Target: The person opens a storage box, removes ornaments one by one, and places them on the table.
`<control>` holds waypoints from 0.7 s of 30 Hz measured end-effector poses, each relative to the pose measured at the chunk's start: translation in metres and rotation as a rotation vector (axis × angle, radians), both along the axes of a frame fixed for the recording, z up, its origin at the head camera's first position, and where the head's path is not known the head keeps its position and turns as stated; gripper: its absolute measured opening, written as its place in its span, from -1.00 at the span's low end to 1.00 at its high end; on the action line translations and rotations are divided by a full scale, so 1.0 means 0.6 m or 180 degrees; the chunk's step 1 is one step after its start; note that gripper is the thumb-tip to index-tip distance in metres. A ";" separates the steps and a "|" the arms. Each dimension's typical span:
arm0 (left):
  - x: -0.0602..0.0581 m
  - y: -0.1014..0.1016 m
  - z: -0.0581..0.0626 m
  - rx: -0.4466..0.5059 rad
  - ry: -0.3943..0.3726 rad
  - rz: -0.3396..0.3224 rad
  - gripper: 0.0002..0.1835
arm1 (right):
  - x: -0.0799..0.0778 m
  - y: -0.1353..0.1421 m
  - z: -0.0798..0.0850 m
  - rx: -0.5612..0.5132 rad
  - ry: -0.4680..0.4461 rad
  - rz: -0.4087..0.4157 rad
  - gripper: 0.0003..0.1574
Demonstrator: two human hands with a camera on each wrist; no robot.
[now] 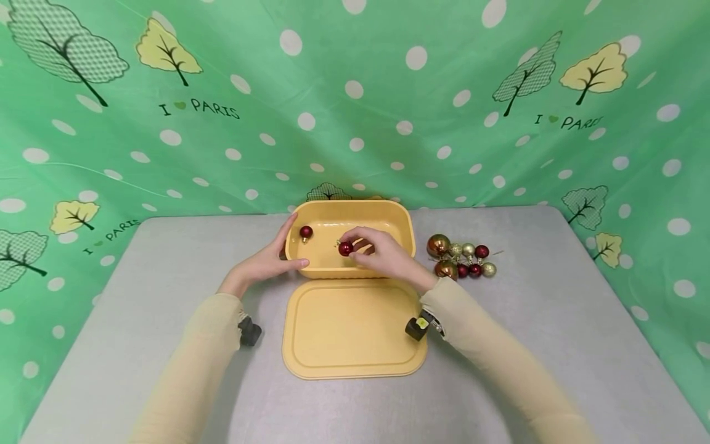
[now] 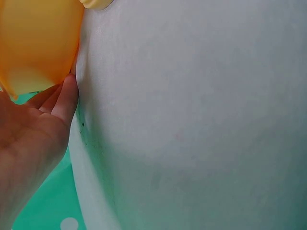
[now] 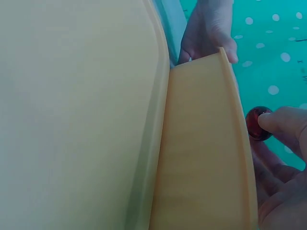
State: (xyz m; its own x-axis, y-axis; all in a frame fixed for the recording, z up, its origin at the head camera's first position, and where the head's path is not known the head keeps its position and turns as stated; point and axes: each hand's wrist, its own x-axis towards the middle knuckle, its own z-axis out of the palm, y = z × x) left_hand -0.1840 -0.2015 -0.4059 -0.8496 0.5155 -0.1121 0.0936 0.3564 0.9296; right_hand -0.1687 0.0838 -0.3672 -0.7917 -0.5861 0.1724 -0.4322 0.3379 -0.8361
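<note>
My left hand point(image 1: 265, 262) grips the left end of a yellow plastic box point(image 1: 412, 231), its thumb at the front left rim. In the left wrist view, its fingers lie against the outside of the box point(image 2: 41, 43). Over the box's middle, my right hand point(image 1: 383, 250) pinches a shiny dark red bauble point(image 1: 346, 248) between thumb and fingers. The right wrist view shows the thumb pressed on that bauble point(image 3: 256, 125) beside the box rim. Another dark red bauble point(image 1: 306, 232) lies inside the box at its left.
The box's yellow lid point(image 1: 355, 330) lies flat in front of it. Right of the box sits a group of several baubles, including large copper ones point(image 1: 439, 245), pale gold ones point(image 1: 489, 269) and small red ones point(image 1: 481, 251). A green curtain hangs behind the grey table point(image 1: 166, 308).
</note>
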 end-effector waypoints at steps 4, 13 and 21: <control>0.000 0.000 0.001 -0.0032 0.0016 0.0000 0.16 | 0.008 0.019 0.003 -0.0099 0.0012 -0.0042 -0.64; 0.001 -0.001 0.003 -0.0083 0.0011 0.0019 0.16 | 0.030 0.062 0.021 -0.0096 -0.0026 -0.0135 -0.62; 0.000 0.000 0.001 -0.0084 0.0018 0.0012 0.16 | 0.045 0.092 0.027 -0.0068 0.0037 -0.0248 -0.63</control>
State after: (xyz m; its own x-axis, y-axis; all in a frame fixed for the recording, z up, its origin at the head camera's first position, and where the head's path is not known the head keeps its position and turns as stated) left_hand -0.1838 -0.2017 -0.4051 -0.8522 0.5091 -0.1208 0.0973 0.3810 0.9194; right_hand -0.1419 0.1390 -0.3508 -0.8326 -0.5188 0.1937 -0.4151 0.3531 -0.8384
